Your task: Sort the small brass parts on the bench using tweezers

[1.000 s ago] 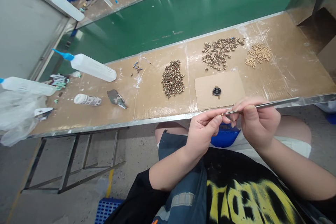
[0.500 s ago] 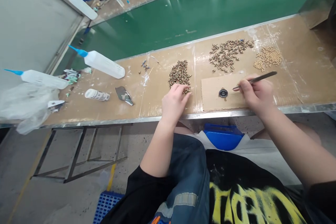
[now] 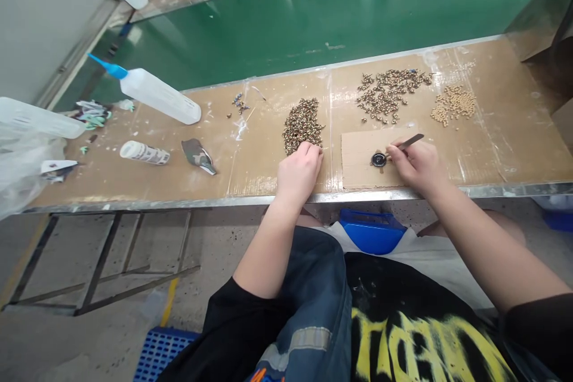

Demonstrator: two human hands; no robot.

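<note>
My right hand (image 3: 418, 164) grips a pair of tweezers (image 3: 412, 141) like a pen. Their tips reach the edge of a small round black dish (image 3: 378, 159) with a shiny surface, which sits on a cardboard piece (image 3: 358, 176). My left hand (image 3: 299, 172) rests at the near edge of a heap of small brass-coloured metal pieces (image 3: 303, 122). Its fingers are pinched together; whatever lies between them is hidden.
Farther right lie a spread of similar brass pieces (image 3: 391, 92) and a pile of tan beads (image 3: 454, 102). To the left are a camouflage-patterned piece (image 3: 197, 155), a small white bottle (image 3: 144, 153) and a blue-tipped squeeze bottle (image 3: 159, 95). A green belt (image 3: 313, 18) runs behind.
My right hand has moved left, bringing the tweezers to the black dish. My left hand's fingers have closed together at the heap. The view has shifted slightly.
</note>
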